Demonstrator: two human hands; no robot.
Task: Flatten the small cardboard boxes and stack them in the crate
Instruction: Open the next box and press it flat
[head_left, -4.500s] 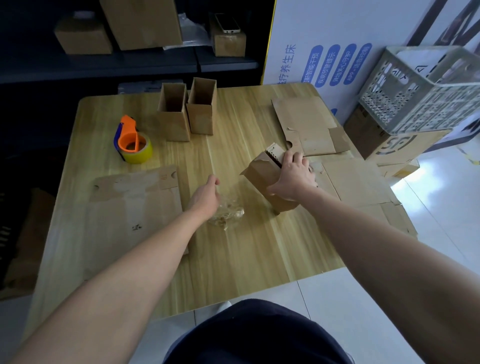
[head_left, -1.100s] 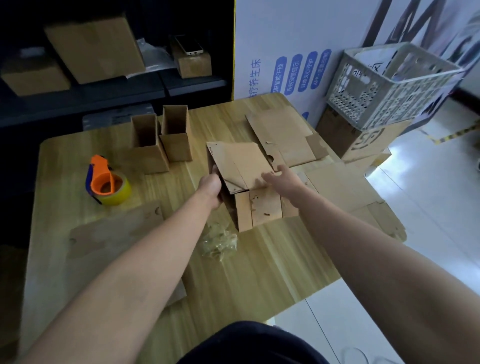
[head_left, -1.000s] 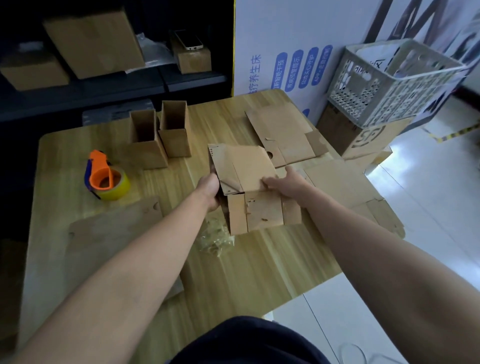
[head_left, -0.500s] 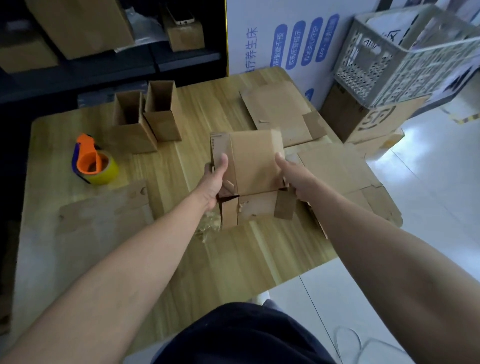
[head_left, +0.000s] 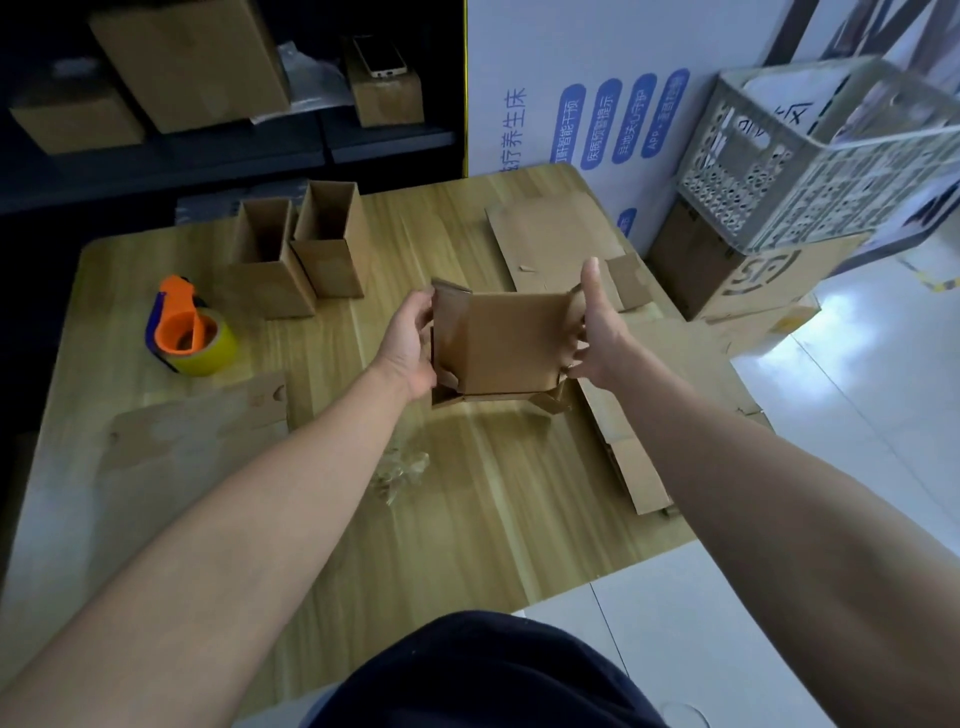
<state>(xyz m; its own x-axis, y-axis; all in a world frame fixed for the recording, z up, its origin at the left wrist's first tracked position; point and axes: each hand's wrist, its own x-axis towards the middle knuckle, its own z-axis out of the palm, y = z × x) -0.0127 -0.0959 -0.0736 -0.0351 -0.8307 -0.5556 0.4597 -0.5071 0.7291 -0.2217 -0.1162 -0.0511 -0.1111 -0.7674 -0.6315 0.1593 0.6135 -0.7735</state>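
A small brown cardboard box, partly collapsed with loose flaps hanging below, is held above the middle of the wooden table. My left hand grips its left edge and my right hand grips its right edge, thumb pointing up. Two upright open boxes stand at the back of the table. Flattened cardboard lies at the back right, more along the right edge. The grey perforated crate sits on a large carton off the table's right side.
An orange tape dispenser with yellow tape sits at the left. A flat cardboard sheet lies front left. Crumpled clear tape lies under my left forearm. Dark shelves with cartons stand behind; a white floor is to the right.
Both hands lifted the box off the table and turned it so a broad face points toward me. The camera view shifted slightly.
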